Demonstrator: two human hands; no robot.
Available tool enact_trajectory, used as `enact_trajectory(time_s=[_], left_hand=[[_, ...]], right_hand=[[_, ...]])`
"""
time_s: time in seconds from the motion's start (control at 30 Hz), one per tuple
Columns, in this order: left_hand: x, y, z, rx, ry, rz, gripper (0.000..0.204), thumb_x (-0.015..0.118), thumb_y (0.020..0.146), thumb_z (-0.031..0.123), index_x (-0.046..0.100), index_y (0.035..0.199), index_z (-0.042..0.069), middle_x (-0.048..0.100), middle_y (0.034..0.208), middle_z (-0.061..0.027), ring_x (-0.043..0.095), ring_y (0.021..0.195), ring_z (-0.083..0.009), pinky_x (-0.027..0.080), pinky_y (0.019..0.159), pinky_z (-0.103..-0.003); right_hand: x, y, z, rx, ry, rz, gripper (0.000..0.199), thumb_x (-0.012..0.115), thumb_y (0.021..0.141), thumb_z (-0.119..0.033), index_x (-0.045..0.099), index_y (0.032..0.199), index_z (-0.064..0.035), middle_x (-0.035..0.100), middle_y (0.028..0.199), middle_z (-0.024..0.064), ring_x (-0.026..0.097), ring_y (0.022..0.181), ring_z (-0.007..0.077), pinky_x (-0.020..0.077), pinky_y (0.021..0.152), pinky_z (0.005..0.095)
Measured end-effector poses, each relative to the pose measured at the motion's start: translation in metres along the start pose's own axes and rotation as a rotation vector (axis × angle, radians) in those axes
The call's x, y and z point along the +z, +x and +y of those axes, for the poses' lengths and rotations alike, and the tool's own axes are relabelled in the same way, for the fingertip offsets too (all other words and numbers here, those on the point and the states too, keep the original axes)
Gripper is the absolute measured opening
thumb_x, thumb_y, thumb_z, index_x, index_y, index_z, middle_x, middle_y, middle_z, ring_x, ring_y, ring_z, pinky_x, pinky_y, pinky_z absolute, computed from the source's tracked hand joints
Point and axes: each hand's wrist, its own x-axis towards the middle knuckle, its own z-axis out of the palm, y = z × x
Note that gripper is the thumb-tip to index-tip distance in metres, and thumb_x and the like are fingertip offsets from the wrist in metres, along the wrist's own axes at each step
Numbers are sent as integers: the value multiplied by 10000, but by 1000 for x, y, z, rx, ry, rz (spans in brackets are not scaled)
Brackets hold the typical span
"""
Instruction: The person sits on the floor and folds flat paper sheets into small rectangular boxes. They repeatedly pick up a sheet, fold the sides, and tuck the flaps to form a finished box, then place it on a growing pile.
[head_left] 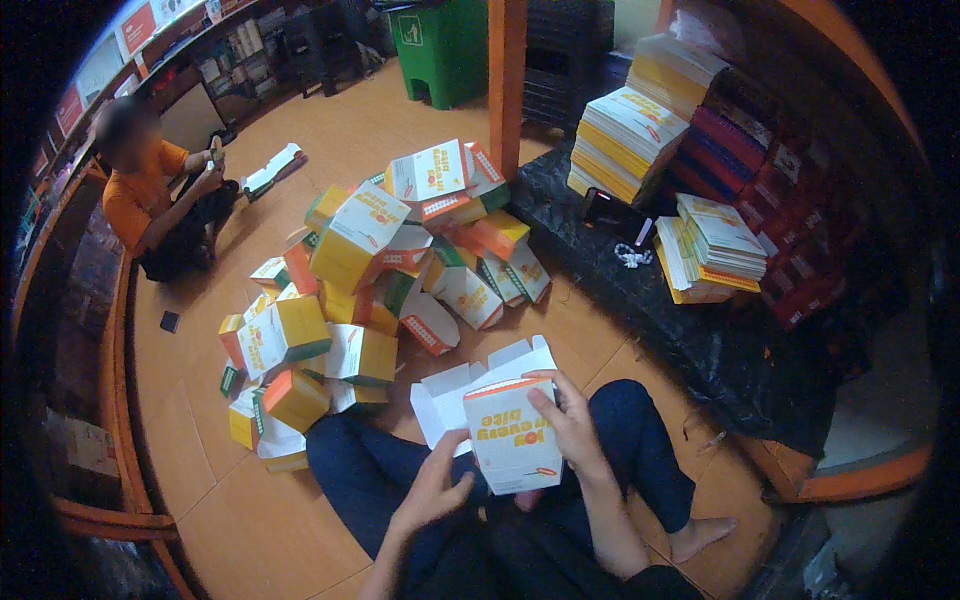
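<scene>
Above my lap is a partly folded cardboard food box [512,460], white with yellow and orange print that reads upside down from here. White unprinted flaps [440,400] spread out behind its upper edge. My right hand [572,425] grips the box at its upper right, thumb on the printed face and fingers behind. By the left edge of the box is my left hand [432,492], its fingers and thumb apart; whether the fingertips touch the cardboard I cannot tell. I sit cross-legged on the tiled floor.
A heap of folded boxes [370,235] lies ahead to the left. On a dark ledge at right stand stacks of flat box blanks [628,140], a phone [615,215] and a white beaded string [632,257]. A person in orange [150,200] sits far left; a green bin [437,55] stands behind.
</scene>
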Motion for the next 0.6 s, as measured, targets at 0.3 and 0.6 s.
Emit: enact_trajectory(time_s=[0.3, 0.6], left_hand=[[33, 18, 3, -212, -353, 621, 255, 683, 970, 138, 700, 1176, -10, 724, 967, -50, 630, 892, -104, 503, 797, -265], [3, 8, -1, -251, -591, 726, 183, 661, 958, 83, 719, 1089, -31, 723, 951, -45, 648, 837, -100, 522, 755, -261]], right_hand=[[30, -13, 26, -240, -324, 0, 197, 610, 973, -77, 624, 1160, -16, 682, 986, 84, 629, 935, 126, 502, 799, 295], [37, -30, -2, 66, -348, -208, 280, 685, 932, -78, 630, 1199, -18, 665, 803, 110, 666, 817, 133, 531, 650, 288]])
